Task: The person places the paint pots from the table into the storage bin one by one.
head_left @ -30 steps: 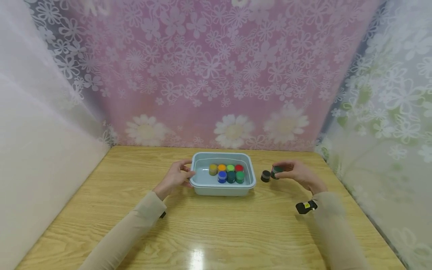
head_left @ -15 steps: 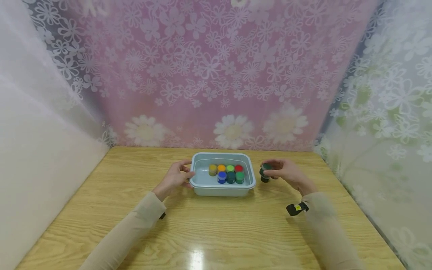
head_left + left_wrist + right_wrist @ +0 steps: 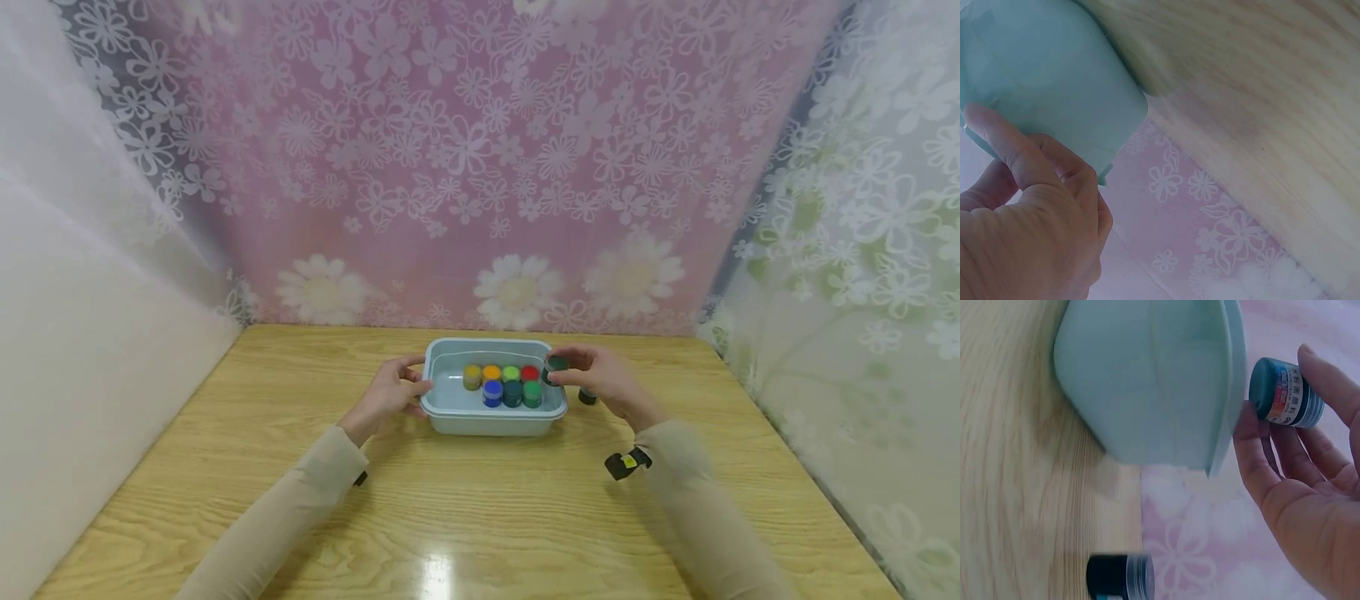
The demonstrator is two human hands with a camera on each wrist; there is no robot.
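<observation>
A pale blue plastic basin [image 3: 491,426] stands on the table in the head view. Several small paint jars lie grouped inside, among them a blue jar [image 3: 492,394], a red jar [image 3: 529,373] and a green jar [image 3: 532,395]. My left hand [image 3: 386,392] grips the basin's left end at the rim, as the left wrist view also shows. Between thumb and fingers, my right hand [image 3: 603,382] pinches a dark green paint jar [image 3: 1285,394] at the basin's right rim. In the right wrist view, this labelled jar is tilted beside the rim.
A black-looking paint jar [image 3: 587,397] sits on the wooden table [image 3: 480,508] right of the basin, partly hidden by my right hand in the head view. Flowered cloth [image 3: 517,167] hangs behind the table's far edge and at the right side.
My right hand has carried the dark green jar leftward, from beside the black jar, past it, to the basin's right rim. The left hand and basin have stayed in place.
</observation>
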